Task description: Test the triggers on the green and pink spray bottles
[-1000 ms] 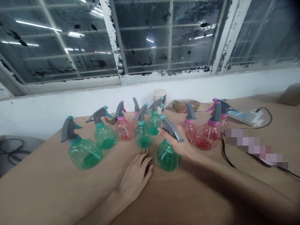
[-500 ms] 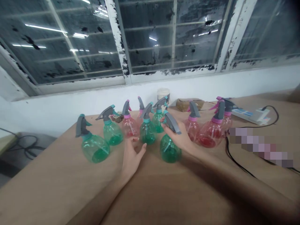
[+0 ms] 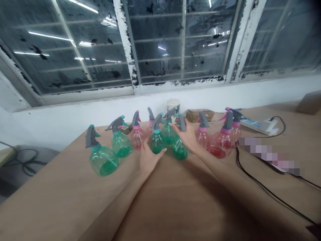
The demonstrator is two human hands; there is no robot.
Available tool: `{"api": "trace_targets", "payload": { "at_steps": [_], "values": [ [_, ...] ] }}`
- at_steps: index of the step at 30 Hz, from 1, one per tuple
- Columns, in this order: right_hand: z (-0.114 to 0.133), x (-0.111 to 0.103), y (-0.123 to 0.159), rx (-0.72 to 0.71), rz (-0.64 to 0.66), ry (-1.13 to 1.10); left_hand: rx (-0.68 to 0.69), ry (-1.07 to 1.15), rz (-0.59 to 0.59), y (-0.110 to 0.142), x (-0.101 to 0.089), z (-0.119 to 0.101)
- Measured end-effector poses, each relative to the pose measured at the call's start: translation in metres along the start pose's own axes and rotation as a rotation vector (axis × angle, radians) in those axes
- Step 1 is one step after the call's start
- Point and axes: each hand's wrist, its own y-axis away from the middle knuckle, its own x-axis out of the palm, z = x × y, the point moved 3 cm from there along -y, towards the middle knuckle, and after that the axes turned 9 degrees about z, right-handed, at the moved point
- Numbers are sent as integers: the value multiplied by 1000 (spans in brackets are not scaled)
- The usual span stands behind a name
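My right hand [image 3: 188, 136] grips a green spray bottle [image 3: 180, 151] around its neck, just below the grey trigger head. The bottle is at the front of the middle group, close beside another green spray bottle [image 3: 156, 143]. My left hand [image 3: 149, 158] is open, thumb spread out to the right, in front of that second bottle; whether its fingertips touch anything I cannot tell. Behind my left fingers stands a pink spray bottle [image 3: 137, 136]. A further green bottle [image 3: 168, 133] stands behind, partly hidden by the held one.
Two green spray bottles [image 3: 104, 163] stand to the left, and several pink ones [image 3: 220, 145] to the right. Along the wall sit a white cup [image 3: 173, 104] and a brown package [image 3: 200, 115]. A power strip [image 3: 259, 125] and black cables [image 3: 260, 185] lie at the right.
My right hand has carried the green spray bottle back and slightly left, so it stands more upright, nearer the others. My left hand has shifted slightly right. The view has turned a little.
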Motion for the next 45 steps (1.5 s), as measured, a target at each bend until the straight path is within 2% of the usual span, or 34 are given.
{"api": "trace_targets", "payload": {
  "at_steps": [6,12,18,28,32,38,42,45],
  "values": [
    [-7,2,-5,23,45,-11,41,39,-20,-10,9,-5],
    [-12,2,-6,-24,22,79,63,59,-30,-5,8,-4],
    [-17,2,-11,-52,-18,91,54,64,27,12,1,-6],
    [-21,2,-13,9,-7,94,20,86,82,50,-13,-8],
    [-7,-10,12,77,-4,126,25,84,113,53,-16,-10],
    [42,-37,80,25,125,114,56,85,88,53,-12,-13],
    [54,-25,90,101,275,-7,75,60,104,63,-3,-23],
    [54,-9,78,126,288,-73,49,10,144,75,5,-31]
  ]
}}
